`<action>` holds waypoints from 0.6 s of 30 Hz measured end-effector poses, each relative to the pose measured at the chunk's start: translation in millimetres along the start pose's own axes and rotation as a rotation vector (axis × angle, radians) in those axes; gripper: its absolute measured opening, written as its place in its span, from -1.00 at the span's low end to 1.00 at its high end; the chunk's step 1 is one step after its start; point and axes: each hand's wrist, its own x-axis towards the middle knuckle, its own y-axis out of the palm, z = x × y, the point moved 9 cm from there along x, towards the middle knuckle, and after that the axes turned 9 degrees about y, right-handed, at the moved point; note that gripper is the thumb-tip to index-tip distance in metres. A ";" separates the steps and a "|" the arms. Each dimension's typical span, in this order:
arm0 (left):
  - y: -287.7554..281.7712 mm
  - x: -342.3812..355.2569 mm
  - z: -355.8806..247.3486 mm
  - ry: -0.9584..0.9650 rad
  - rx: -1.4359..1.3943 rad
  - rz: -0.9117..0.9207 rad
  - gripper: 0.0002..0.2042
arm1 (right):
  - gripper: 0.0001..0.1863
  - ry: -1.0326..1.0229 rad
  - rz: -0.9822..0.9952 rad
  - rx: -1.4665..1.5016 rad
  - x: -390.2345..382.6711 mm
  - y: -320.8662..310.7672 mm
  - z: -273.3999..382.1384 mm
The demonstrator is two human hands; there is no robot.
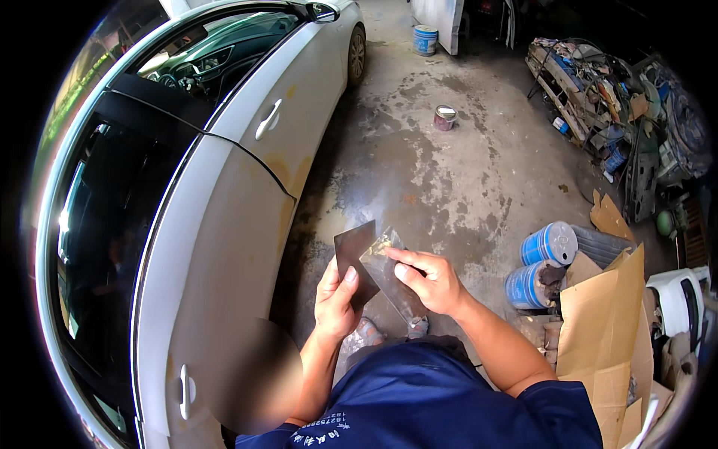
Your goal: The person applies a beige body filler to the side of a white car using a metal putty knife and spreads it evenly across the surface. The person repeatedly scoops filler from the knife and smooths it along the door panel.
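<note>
My left hand (337, 301) is closed on a dark flat spreader plate (354, 251), its thumb lying across the face. Held by my right hand (428, 280) between thumb and fingers is a second spreader plate (396, 288), grey and thin. Its upper end carries a smear of yellowish putty (381, 245), close to my right index fingertip. The two plates meet or overlap in front of my body; whether they touch, I cannot tell. On my left stands a white car (217, 217) with yellowish patches (288, 183) on its doors.
A small tin (445, 117) stands on the stained concrete floor (396, 165) ahead. Farther off is a blue bucket (425, 40). To my right lie blue drums (550, 243) and opened cardboard (598, 329). A heap of scrap parts (598, 97) lines the far right.
</note>
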 end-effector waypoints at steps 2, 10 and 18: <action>-6.5 -4.7 2.6 -0.081 0.055 0.054 -0.60 | -0.67 -0.046 -0.025 -0.135 6.3 -15.2 9.1; -17.1 -9.8 -5.1 -0.210 0.393 0.203 -0.53 | -0.68 -0.156 -0.070 -0.223 -9.5 -3.7 12.8; -33.3 3.1 -21.3 -0.186 0.003 -0.052 -0.41 | -0.68 -0.063 -0.067 -0.158 -14.6 9.3 2.5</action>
